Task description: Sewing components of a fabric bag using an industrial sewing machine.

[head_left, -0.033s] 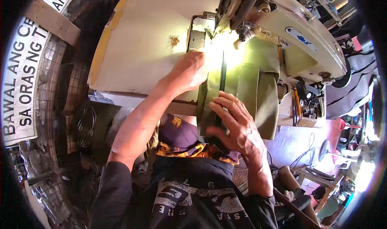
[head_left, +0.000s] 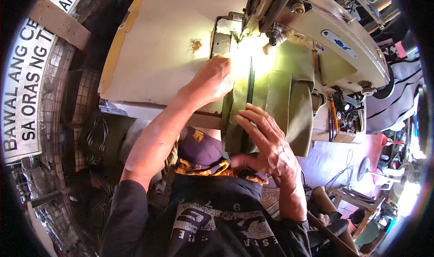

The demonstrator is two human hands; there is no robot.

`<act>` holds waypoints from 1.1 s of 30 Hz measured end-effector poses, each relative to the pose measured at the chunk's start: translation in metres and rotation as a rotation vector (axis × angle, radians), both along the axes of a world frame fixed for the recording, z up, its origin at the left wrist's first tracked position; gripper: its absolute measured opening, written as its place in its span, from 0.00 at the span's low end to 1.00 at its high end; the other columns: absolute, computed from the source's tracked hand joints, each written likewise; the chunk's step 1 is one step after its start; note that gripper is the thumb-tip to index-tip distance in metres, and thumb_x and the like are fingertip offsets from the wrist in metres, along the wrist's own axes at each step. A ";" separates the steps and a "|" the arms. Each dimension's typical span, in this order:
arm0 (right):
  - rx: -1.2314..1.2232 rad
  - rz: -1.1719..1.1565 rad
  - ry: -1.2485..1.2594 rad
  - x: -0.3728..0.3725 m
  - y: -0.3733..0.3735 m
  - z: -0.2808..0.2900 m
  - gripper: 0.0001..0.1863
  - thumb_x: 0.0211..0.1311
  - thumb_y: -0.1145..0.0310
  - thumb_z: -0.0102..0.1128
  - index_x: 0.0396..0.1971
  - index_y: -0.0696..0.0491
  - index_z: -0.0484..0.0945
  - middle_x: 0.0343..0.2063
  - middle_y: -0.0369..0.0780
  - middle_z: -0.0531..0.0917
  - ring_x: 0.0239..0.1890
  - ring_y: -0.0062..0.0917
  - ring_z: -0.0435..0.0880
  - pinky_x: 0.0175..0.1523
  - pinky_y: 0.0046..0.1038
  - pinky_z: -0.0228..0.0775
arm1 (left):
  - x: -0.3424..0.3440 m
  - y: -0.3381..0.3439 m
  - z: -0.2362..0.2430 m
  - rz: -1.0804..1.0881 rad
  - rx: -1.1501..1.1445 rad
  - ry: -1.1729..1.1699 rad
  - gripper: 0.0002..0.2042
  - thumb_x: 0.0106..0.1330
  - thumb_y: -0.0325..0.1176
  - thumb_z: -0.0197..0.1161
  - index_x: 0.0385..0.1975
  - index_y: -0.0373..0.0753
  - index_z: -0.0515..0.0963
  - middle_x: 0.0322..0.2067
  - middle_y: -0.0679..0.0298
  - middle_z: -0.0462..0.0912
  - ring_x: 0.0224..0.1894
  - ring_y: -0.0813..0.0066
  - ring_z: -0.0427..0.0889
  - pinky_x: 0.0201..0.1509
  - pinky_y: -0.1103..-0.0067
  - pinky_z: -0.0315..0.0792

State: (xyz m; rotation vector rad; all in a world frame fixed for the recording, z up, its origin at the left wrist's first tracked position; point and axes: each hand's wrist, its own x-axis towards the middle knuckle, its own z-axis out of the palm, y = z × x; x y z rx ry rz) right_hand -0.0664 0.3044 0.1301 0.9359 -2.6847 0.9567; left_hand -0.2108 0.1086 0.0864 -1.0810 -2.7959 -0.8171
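Note:
An olive fabric piece with a dark zipper strip lies under the needle area of a sewing machine, where bright lamp glare hides detail. My left hand is closed at the fabric's left edge, just below the presser area; its fingertips are partly lost in the glare. My right hand lies lower down with fingers stretched out over the fabric and zipper, its thumb blurred by motion.
The pale worktable has a worn yellow edge. Purple-orange cloth is below it. Wire mesh and lettered signs stand at left; tools, cables and a lamp crowd the right.
My right hand has shifted very slightly down and right, its thumb moving lower. My left hand stays in place.

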 end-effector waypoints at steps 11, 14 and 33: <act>-0.112 0.090 -0.136 -0.006 0.020 -0.024 0.35 0.42 0.78 0.63 0.59 0.58 0.75 0.59 0.48 0.78 0.66 0.46 0.73 0.70 0.46 0.63 | 0.054 -0.020 0.018 0.097 0.340 -0.014 0.08 0.66 0.20 0.58 0.44 0.34 0.77 0.38 0.54 0.79 0.39 0.55 0.81 0.45 0.67 0.76; -0.277 0.048 -0.317 -0.009 0.026 -0.021 0.32 0.45 0.79 0.61 0.58 0.58 0.75 0.59 0.48 0.78 0.67 0.46 0.72 0.70 0.44 0.64 | 0.096 -0.025 0.019 0.243 0.321 0.078 0.09 0.63 0.21 0.63 0.42 0.36 0.77 0.38 0.55 0.79 0.41 0.55 0.82 0.45 0.67 0.77; -0.565 -0.535 -0.752 -0.008 0.035 -0.011 0.24 0.69 0.53 0.62 0.55 0.57 0.79 0.35 0.34 0.80 0.36 0.18 0.74 0.46 0.24 0.68 | 0.130 0.016 0.009 0.480 0.083 0.136 0.09 0.55 0.28 0.69 0.26 0.36 0.74 0.28 0.57 0.76 0.35 0.53 0.78 0.40 0.62 0.73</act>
